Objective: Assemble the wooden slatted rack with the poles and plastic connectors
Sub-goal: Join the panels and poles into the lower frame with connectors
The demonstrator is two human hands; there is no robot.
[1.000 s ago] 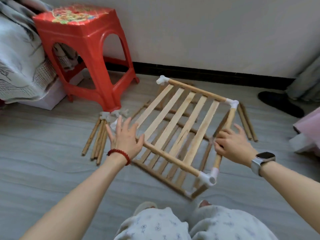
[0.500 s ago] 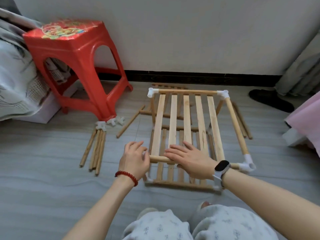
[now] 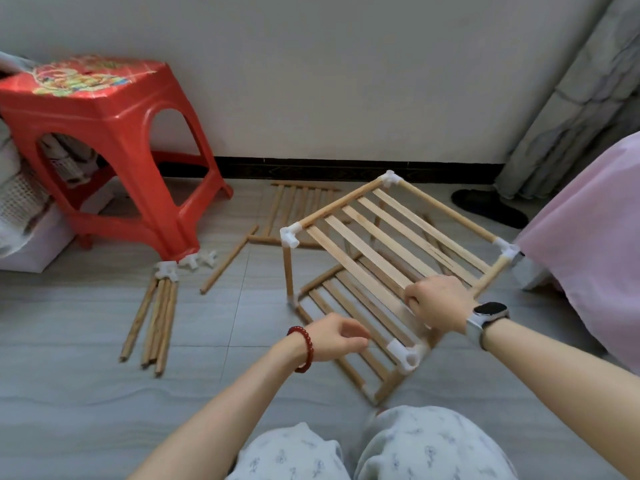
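**Wooden rack, part-built, on floor**

Wooden slatted rack (image 3: 388, 237) stood on grey floor tiles (image 3: 86, 306), its upper shelf tilted above a lower shelf (image 3: 346, 306). Right hand (image 3: 438, 303) gripped the near rail of the upper shelf; left hand (image 3: 332, 337) hovered loosely curled, holding nothing, beside the near white connector (image 3: 407, 355). Judged light and stiff, though push-fit joints may pull apart; best held by rails near corners. Loose poles (image 3: 156, 317) and spare connectors (image 3: 188, 263) lay beside a red stool (image 3: 104, 133). White wall (image 3: 346, 81), curtain (image 3: 571, 116), pink bedding (image 3: 588, 237) around.
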